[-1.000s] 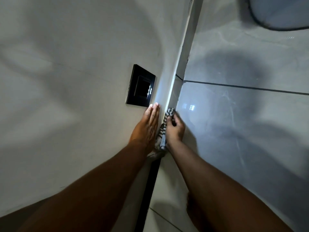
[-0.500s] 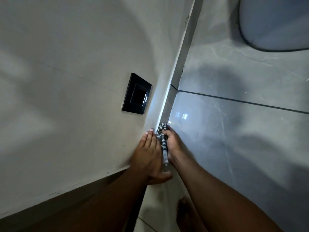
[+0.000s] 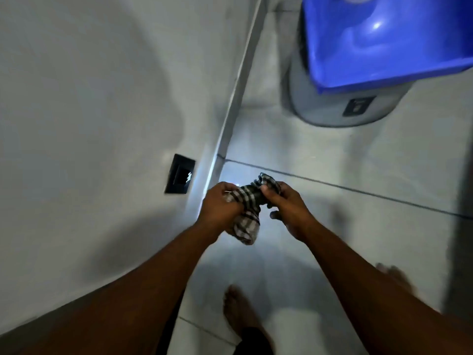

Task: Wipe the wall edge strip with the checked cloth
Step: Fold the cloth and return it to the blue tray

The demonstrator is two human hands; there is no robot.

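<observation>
The checked cloth (image 3: 247, 213), grey and white, is bunched between both hands above the floor tiles. My left hand (image 3: 219, 205) grips its left part and my right hand (image 3: 286, 203) pinches its upper end with thumb and fingers. The wall edge strip (image 3: 239, 84), a pale grey skirting band, runs diagonally from the top centre down to just left of my hands. Neither the cloth nor a hand touches the strip; they hang a little to its right.
A black socket plate (image 3: 179, 177) is set in the white wall (image 3: 84, 103) left of the strip. A blue plastic tub (image 3: 389, 39) sits on a grey round bin (image 3: 340, 108) at the top right. My bare feet (image 3: 238, 311) stand on the tiled floor below.
Both hands have come off the strip and wall and moved right, over the floor. The left hand, flat on the wall before, now grips the cloth too. The view has tilted, showing the blue tub.
</observation>
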